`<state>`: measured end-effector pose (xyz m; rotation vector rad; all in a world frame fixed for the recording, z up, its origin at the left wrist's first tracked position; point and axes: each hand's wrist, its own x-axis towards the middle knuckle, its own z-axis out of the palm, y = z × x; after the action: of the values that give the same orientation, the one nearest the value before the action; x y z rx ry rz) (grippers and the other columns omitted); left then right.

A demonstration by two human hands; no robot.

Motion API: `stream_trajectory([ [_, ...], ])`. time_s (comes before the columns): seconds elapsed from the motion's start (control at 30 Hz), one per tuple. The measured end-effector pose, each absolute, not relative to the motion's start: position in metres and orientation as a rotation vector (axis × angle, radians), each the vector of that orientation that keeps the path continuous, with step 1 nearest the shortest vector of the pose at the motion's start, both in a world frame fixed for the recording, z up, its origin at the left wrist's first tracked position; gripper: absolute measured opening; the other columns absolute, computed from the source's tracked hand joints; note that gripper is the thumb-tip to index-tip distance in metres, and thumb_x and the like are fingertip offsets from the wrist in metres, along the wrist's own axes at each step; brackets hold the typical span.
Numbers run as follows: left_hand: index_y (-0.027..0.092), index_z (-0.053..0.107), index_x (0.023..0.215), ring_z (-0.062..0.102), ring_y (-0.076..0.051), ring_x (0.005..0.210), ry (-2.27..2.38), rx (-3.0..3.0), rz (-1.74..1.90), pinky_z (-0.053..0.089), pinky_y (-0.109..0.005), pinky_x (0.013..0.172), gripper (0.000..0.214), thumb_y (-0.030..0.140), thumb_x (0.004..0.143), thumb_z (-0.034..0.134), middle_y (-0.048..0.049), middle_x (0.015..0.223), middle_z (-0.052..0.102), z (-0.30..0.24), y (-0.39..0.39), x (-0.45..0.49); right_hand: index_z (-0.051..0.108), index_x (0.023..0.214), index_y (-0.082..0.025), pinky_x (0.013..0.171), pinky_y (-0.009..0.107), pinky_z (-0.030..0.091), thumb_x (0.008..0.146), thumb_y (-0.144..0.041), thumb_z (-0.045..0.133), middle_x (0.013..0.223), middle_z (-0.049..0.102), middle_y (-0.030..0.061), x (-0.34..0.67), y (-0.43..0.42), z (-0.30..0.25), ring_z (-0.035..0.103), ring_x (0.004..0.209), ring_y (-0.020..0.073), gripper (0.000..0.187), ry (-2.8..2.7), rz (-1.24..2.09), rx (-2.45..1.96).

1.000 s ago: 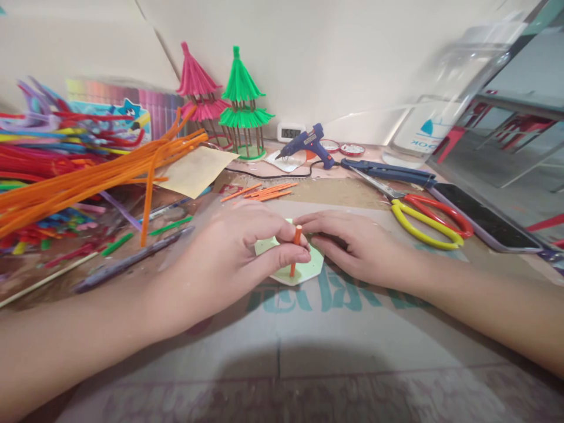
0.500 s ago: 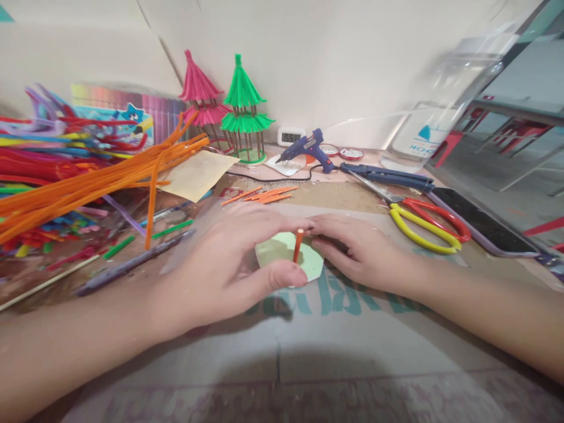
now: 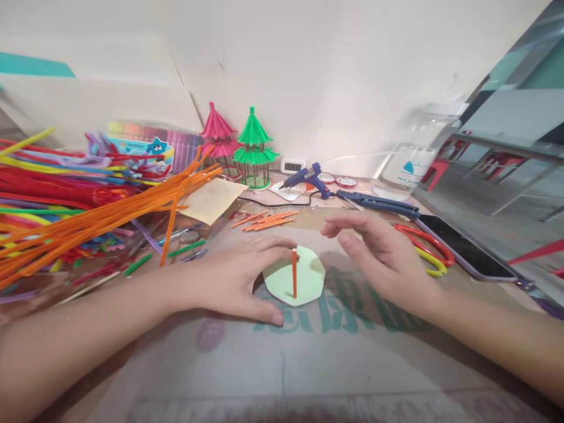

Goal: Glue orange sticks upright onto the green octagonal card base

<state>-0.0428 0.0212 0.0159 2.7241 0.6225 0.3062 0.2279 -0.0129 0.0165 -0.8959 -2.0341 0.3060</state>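
Observation:
A pale green many-sided card base lies flat on the printed sheet. From it an orange stick rises upright. My left hand rests at the base's left edge, fingers and thumb spread around that side; it grips nothing that I can see. To the right, my right hand hovers apart from the base, with thumb and fingers parted and nothing between them. Several loose orange sticks lie just beyond the base.
Bundled orange pipe cleaners and a colourful heap fill the left. At the back stand pink and green pagoda models, and a blue glue gun. Red-and-yellow-handled scissors, a phone and a clear jug are on the right.
My right hand has moved away from the base to the right and opened. My left thumb has drawn back from near the upright stick. The camera view has tilted up.

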Motion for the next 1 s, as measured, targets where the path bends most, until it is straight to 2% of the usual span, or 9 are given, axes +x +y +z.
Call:
stream_trajectory([
  [0.17, 0.023, 0.049, 0.142, 0.041, -0.031, 0.143, 0.545, 2.740, 0.401, 0.032, -0.047, 0.120, 0.068, 0.045, 0.083, 0.072, -0.0121, 0.156, 0.043, 0.011, 0.020, -0.038, 0.048, 0.137, -0.028, 0.097, 0.042, 0.052, 0.101, -0.022, 0.047, 0.106, 0.065, 0.0054, 0.206, -0.019, 0.025, 0.064, 0.097, 0.0193, 0.036, -2.075, 0.286, -0.641],
  [0.33, 0.022, 0.050, 0.142, 0.042, -0.032, 0.142, 0.512, 2.759, 0.462, 0.032, -0.051, 0.120, 0.063, 0.040, 0.085, 0.069, -0.0134, 0.154, 0.046, 0.009, 0.020, -0.036, 0.047, 0.140, -0.026, 0.092, 0.038, 0.055, 0.101, -0.020, 0.046, 0.108, 0.068, 0.0060, 0.197, -0.018, 0.011, 0.066, 0.099, 0.0180, 0.039, -2.074, 0.277, -0.640],
  [0.5, 0.022, 0.053, 0.136, 0.047, -0.035, 0.138, 0.516, 2.768, 0.509, 0.038, -0.055, 0.115, 0.058, 0.040, 0.084, 0.069, -0.0153, 0.150, 0.050, 0.010, 0.019, -0.035, 0.041, 0.146, -0.030, 0.101, 0.040, 0.052, 0.102, -0.020, 0.045, 0.127, 0.069, 0.0056, 0.198, -0.021, 0.009, 0.063, 0.118, 0.0195, 0.045, -2.173, 0.237, -0.553],
  [0.63, 0.022, 0.054, 0.133, 0.053, -0.033, 0.133, 0.531, 2.735, 0.485, 0.043, -0.052, 0.112, 0.054, 0.040, 0.084, 0.069, -0.0143, 0.141, 0.058, 0.009, 0.018, -0.035, 0.043, 0.145, -0.027, 0.104, 0.037, 0.050, 0.101, -0.019, 0.047, 0.137, 0.066, 0.0050, 0.197, -0.021, 0.012, 0.061, 0.121, 0.0175, 0.045, -2.236, 0.222, -0.497],
  [0.77, 0.020, 0.050, 0.139, 0.050, -0.033, 0.135, 0.542, 2.739, 0.483, 0.042, -0.052, 0.113, 0.061, 0.040, 0.085, 0.069, -0.0155, 0.144, 0.055, 0.008, 0.018, -0.035, 0.048, 0.140, -0.026, 0.102, 0.038, 0.051, 0.100, -0.017, 0.049, 0.129, 0.070, 0.0055, 0.196, -0.020, 0.010, 0.063, 0.118, 0.0183, 0.041, -2.243, 0.235, -0.513],
  [0.9, 0.025, 0.046, 0.144, 0.047, -0.031, 0.138, 0.518, 2.743, 0.477, 0.039, -0.051, 0.115, 0.064, 0.041, 0.086, 0.068, -0.0133, 0.150, 0.050, 0.007, 0.019, -0.035, 0.051, 0.135, -0.028, 0.100, 0.042, 0.053, 0.099, -0.015, 0.050, 0.116, 0.074, 0.0028, 0.197, -0.018, 0.008, 0.067, 0.107, 0.0195, 0.038, -2.223, 0.245, -0.539],
  [1.0, 0.025, 0.049, 0.141, 0.048, -0.032, 0.137, 0.523, 2.740, 0.452, 0.038, -0.051, 0.116, 0.060, 0.041, 0.086, 0.069, -0.0127, 0.150, 0.051, 0.007, 0.019, -0.035, 0.053, 0.132, -0.029, 0.100, 0.044, 0.053, 0.098, -0.014, 0.052, 0.114, 0.074, 0.0025, 0.197, -0.018, 0.007, 0.068, 0.103, 0.0199, 0.037, -2.215, 0.277, -0.559],
])
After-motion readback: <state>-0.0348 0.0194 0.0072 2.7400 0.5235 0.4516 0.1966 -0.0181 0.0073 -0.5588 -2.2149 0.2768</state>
